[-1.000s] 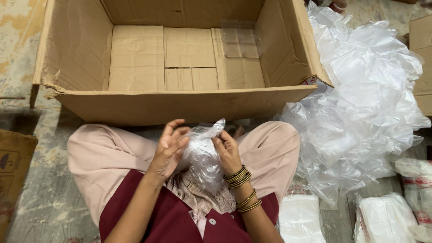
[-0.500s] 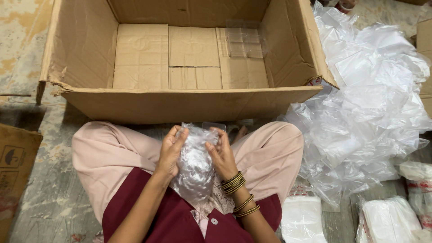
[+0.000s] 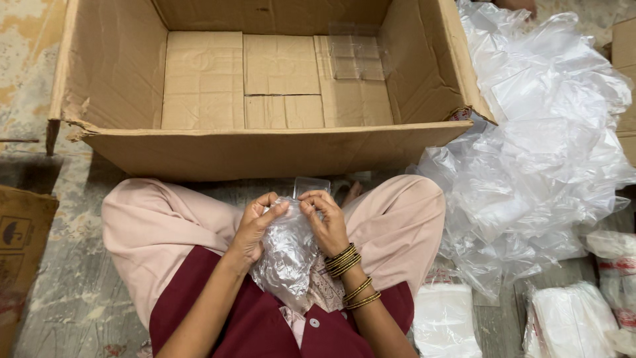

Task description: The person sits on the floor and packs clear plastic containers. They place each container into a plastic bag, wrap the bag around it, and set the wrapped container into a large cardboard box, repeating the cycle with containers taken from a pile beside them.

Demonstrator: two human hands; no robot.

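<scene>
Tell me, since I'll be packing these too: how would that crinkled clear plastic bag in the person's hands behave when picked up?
The crinkled clear plastic bag probably is floppy: it sags below both hands. It likely weighs little, since the left hand and right hand pinch only its top edge. Its glossy film may slip in a loose grip.

Clear plastic bag [image 3: 288, 255] now hangs lower in the lap, its top edge pinched between both hands. Left hand [image 3: 255, 225] and right hand [image 3: 326, 222] sit closer together at the bag's mouth, fingertips up; earlier they cupped its sides. Small clear plastic piece [image 3: 311, 185] now shows just above the fingers.
</scene>
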